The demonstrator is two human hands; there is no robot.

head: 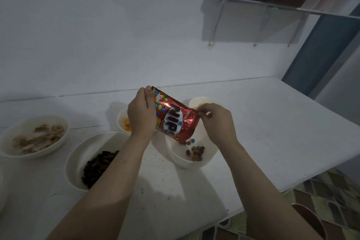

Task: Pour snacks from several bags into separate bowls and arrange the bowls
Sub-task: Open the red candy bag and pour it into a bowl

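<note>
- The left hand [140, 113] grips the upper corner of the red Nips bag [174, 115], and the right hand [215, 121] pinches its other edge; both are closed on the bag, which is tilted mouth-down, just above the table's centre.
- Coloured candies [195, 152] are dropping from the bag's mouth into the white bowl [181, 159] right beneath it, at about 5 o'clock from the bag. Only a small cluster lies on the bowl's bottom, so I judge this pour barely begun.
- Three bowls look already filled: the pale-snack bowl [56, 140] out at 9 o'clock, the dark-snack bowl [78, 163] at 7 o'clock near the left forearm, and the orange-snack bowl [121, 122] partly hidden behind the left hand.
- A rear bowl [198, 101] sits at 1 o'clock behind the right hand; something orange shows inside, too hidden to tell.
- Left to do, by my judgement: empty this bag, then arrange the bowls, which stand scattered across the white table [263, 122].
</note>
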